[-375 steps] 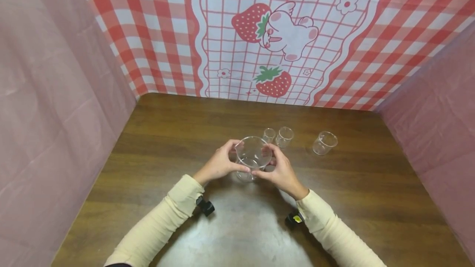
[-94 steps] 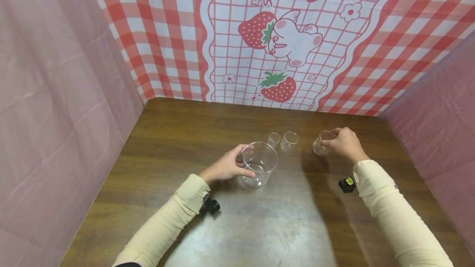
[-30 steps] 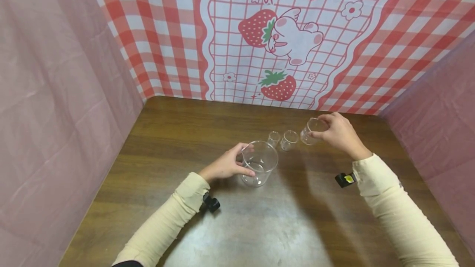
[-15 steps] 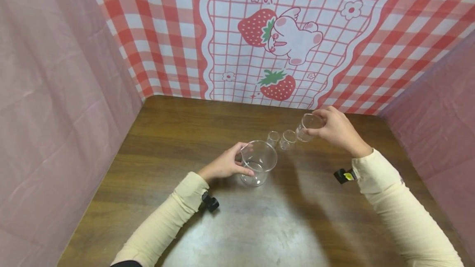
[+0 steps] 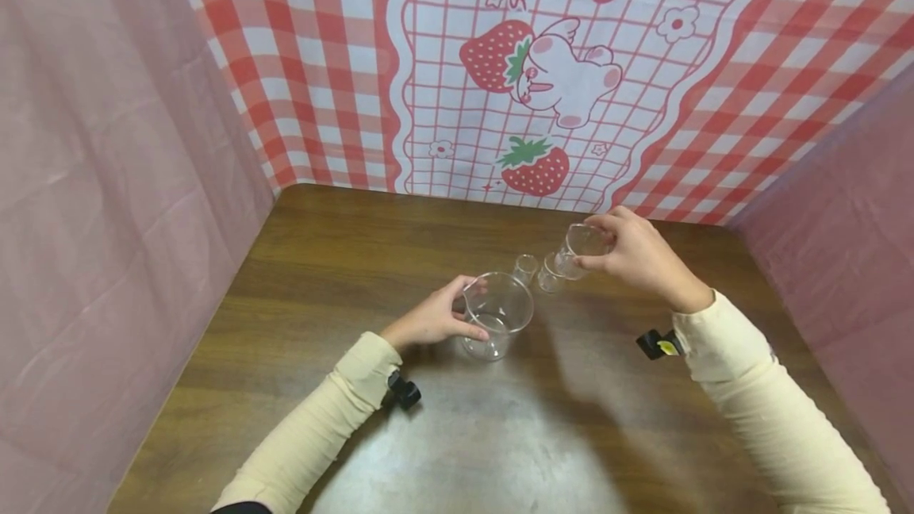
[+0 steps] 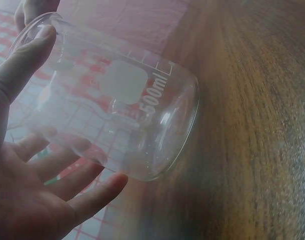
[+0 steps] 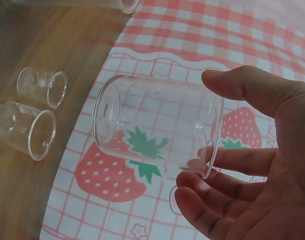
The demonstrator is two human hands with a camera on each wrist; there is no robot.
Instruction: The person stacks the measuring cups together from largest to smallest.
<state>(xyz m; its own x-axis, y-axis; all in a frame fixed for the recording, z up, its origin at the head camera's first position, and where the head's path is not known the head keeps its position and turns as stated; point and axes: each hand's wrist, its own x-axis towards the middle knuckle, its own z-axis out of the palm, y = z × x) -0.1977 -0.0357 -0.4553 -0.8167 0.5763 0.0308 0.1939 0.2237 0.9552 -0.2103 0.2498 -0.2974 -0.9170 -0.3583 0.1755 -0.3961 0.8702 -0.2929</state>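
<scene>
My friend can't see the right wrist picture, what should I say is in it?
A right hand holds a clear glass beaker near its rim, in front of a strawberry-print cloth. At left, a smaller beaker and a tiny beaker sit on a brown table.

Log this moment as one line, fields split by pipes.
left hand: grips 500ml beaker | right hand: holds second-largest beaker above table | smallest beaker, next-smallest beaker: upright on table

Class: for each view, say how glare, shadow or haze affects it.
Head view: pale glare on the table, soft shadow right of the large beaker; left wrist view: milky haze lowers contrast, though the 500ml mark is legible; right wrist view: muted light, the right hand partly shaded, faint highlights on the held beaker.
</scene>
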